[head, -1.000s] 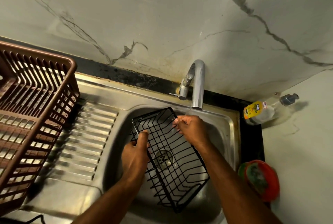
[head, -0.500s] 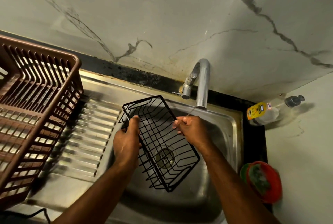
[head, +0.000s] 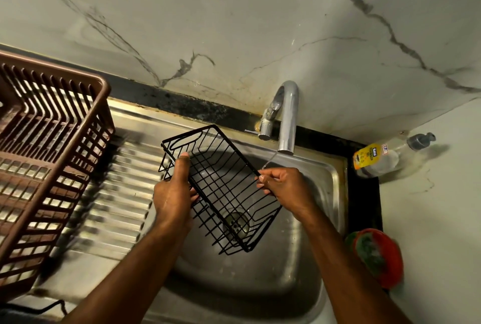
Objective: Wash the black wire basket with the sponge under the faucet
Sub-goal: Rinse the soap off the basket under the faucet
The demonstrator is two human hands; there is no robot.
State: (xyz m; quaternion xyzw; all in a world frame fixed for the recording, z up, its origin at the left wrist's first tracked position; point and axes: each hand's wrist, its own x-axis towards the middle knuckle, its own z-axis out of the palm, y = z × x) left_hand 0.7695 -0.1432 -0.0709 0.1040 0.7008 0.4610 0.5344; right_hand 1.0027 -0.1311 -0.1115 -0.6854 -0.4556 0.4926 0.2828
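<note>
Basket: black wire basket [head: 223, 188], rectangular, open grid, tilted, held above sink basin [head: 260, 279].
Left hand [head: 173, 197]: fingers curled round left rim, thumb up along wire.
Right hand [head: 283, 188]: fingertips pinching right rim.
Faucet [head: 287, 120]: thin stream falling beside right rim.
Edges: brown rack [head: 49, 157] well left; sponge [head: 374, 256] on counter, right.

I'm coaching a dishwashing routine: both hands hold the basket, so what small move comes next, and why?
Probably shift the black wire basket rightward under the curved chrome faucet. Its thin stream falls on the right hand, not the wires. The left hand grips the opposite rim, and no sponge is held.
</note>
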